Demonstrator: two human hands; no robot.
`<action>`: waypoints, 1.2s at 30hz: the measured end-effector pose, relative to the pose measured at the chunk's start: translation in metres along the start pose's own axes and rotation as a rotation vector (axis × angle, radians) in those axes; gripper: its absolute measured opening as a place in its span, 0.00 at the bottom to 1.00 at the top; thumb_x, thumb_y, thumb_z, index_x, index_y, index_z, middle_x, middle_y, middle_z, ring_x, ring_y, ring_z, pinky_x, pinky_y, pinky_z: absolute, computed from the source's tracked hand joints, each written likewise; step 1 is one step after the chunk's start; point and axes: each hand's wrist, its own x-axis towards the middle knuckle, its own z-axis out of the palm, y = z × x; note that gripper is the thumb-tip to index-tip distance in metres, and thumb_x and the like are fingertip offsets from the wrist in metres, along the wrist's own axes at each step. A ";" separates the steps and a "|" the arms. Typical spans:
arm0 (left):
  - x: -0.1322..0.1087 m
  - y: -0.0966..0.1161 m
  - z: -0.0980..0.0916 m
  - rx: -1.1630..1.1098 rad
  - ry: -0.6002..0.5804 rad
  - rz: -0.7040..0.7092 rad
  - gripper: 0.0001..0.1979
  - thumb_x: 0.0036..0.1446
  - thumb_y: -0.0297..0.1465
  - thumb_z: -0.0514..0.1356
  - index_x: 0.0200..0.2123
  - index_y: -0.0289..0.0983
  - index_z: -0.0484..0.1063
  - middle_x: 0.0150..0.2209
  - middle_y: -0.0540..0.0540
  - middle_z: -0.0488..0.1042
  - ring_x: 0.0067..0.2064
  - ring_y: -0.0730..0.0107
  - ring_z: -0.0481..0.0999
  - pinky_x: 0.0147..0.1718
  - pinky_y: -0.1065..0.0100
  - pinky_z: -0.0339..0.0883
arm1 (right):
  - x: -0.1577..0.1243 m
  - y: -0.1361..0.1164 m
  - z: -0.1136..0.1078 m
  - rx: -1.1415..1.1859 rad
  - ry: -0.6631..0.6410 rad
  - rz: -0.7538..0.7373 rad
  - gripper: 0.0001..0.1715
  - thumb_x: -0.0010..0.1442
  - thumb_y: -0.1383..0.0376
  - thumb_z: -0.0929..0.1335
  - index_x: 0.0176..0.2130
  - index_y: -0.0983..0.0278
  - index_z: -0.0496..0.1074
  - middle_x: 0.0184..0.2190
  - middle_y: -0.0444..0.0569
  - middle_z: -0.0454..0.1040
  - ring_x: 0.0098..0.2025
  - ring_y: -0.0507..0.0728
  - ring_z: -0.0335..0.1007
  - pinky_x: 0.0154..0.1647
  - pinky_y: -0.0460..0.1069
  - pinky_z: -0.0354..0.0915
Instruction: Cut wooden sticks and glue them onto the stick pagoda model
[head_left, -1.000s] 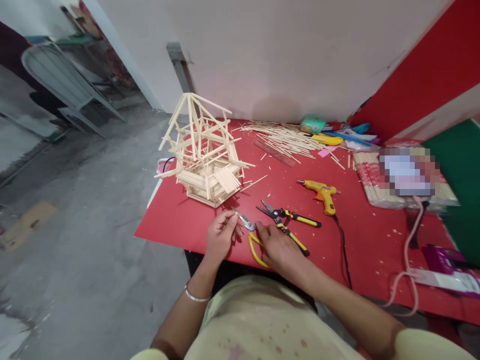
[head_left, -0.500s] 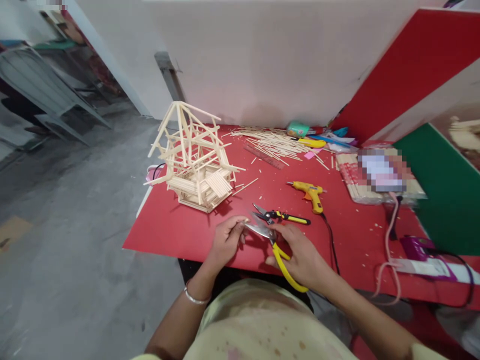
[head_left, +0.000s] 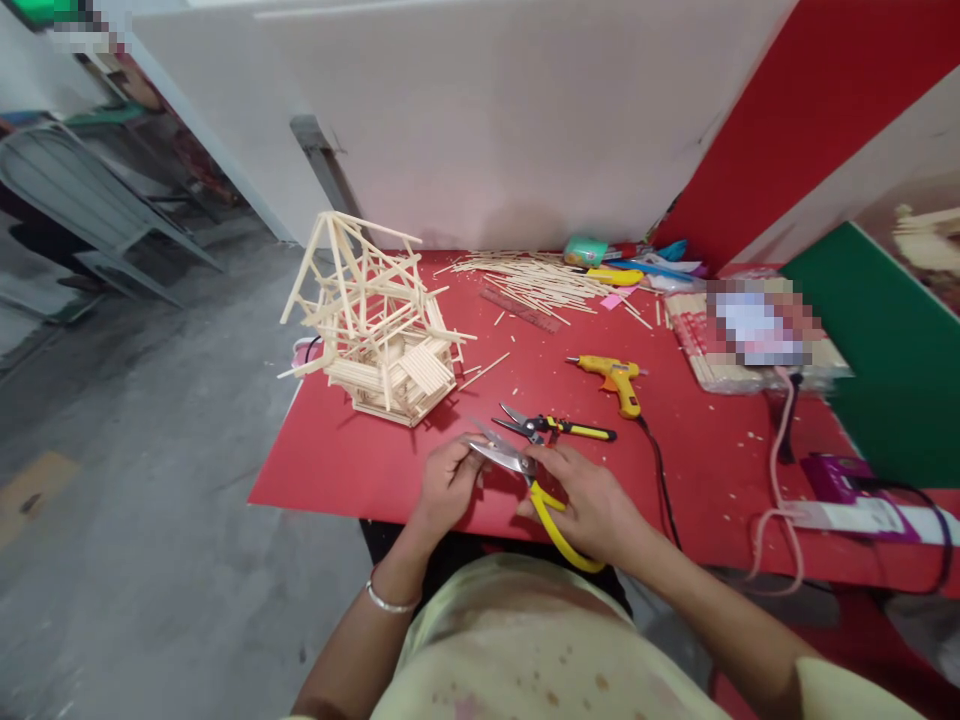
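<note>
My right hand (head_left: 589, 500) grips a pair of yellow-handled scissors (head_left: 551, 520), their metal blades parted and pointing left. Close to the blade tips, the fingers of my left hand (head_left: 448, 485) are pinched together; what they hold is too small and covered to make out. Beyond the left hand stands a house-like model (head_left: 382, 330) built of thin wooden sticks, with an open-framed pointed roof. Just past the scissors lie black-and-yellow snips (head_left: 559, 428) with their jaws apart. A yellow hot glue gun (head_left: 615, 380) rests on its side farther right.
Many loose wooden sticks (head_left: 529, 280) and a clear ruler (head_left: 521, 310) lie along the back of the red table (head_left: 322, 475). A plastic-wrapped stick pack (head_left: 690, 340) is at the right, a phone on it. The glue gun's black cord (head_left: 664, 490) runs over the front edge.
The scissors' blades have come over my left fingertips and are spread a bit wider. My view has shifted slightly; the model and tools on the table stay in place.
</note>
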 end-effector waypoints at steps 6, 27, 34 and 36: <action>0.000 0.000 -0.002 0.058 -0.068 -0.002 0.14 0.65 0.34 0.55 0.30 0.36 0.75 0.30 0.47 0.76 0.26 0.74 0.71 0.27 0.73 0.65 | -0.004 0.002 0.005 0.122 -0.048 -0.021 0.30 0.59 0.49 0.69 0.55 0.61 0.65 0.46 0.53 0.73 0.43 0.59 0.71 0.45 0.51 0.66; -0.004 -0.008 -0.013 0.078 0.030 0.072 0.09 0.62 0.29 0.57 0.34 0.36 0.77 0.34 0.46 0.79 0.36 0.68 0.77 0.37 0.70 0.69 | 0.005 -0.007 0.010 -0.075 -0.052 0.008 0.33 0.60 0.44 0.66 0.57 0.58 0.65 0.51 0.54 0.74 0.48 0.62 0.74 0.46 0.54 0.68; -0.004 -0.007 -0.013 0.058 0.051 0.040 0.08 0.61 0.29 0.58 0.35 0.36 0.78 0.35 0.45 0.80 0.37 0.67 0.77 0.39 0.70 0.70 | 0.007 -0.007 0.014 -0.035 -0.045 -0.003 0.32 0.61 0.45 0.66 0.56 0.60 0.66 0.48 0.54 0.75 0.47 0.60 0.75 0.46 0.52 0.67; -0.005 -0.007 -0.012 0.034 0.065 0.003 0.08 0.61 0.30 0.58 0.35 0.36 0.78 0.32 0.46 0.79 0.33 0.69 0.77 0.35 0.71 0.69 | 0.007 -0.006 0.017 -0.035 -0.043 0.002 0.30 0.61 0.46 0.66 0.56 0.60 0.67 0.46 0.53 0.76 0.45 0.60 0.75 0.45 0.52 0.67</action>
